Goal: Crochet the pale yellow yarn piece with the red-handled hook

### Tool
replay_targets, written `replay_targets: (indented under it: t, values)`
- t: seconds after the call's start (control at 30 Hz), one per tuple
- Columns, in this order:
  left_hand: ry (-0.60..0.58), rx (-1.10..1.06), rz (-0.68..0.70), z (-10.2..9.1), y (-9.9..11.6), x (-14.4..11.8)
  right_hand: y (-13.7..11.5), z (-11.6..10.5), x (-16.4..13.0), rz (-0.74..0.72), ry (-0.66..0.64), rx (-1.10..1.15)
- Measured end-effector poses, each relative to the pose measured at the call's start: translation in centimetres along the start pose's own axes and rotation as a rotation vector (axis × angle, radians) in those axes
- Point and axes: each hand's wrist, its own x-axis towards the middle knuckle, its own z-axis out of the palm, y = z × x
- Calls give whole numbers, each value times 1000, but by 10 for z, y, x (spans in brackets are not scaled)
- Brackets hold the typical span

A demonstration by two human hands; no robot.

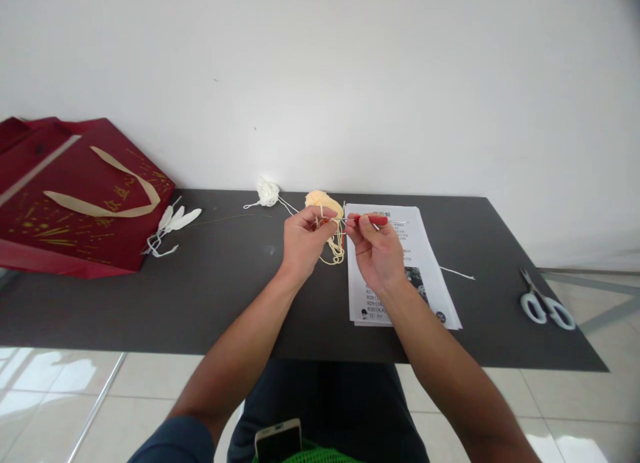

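Observation:
My right hand grips the red handle of a crochet hook, whose metal shaft points left. Fingers closed, my left hand pinches cream yarn at the hook's tip, with a strand looped over the index finger. Something small and red shows at the left fingertips, too covered to make out. Right behind that hand lies a cream yarn ball, and loose strands hang down beside it. Under my right hand are printed pattern sheets, partly hidden by it.
A white yarn ball sits near the wall. On the left, a dark red gift bag leans beside white crocheted pieces. Scissors lie near the table's right edge. A phone rests at my lap.

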Motion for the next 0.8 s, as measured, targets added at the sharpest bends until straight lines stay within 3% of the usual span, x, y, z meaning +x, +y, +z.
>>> replay_targets:
  t: [0.2, 0.4, 0.8]
  values:
    - [-16, -55, -11, 0, -2, 2, 5, -3, 2, -4, -54, -14]
    - [-39, -46, -2, 0, -1, 2, 5, 6, -5, -59, 9, -7]
    - [-49, 95, 19, 1, 11, -1, -2, 7, -8, -151, -88, -136]
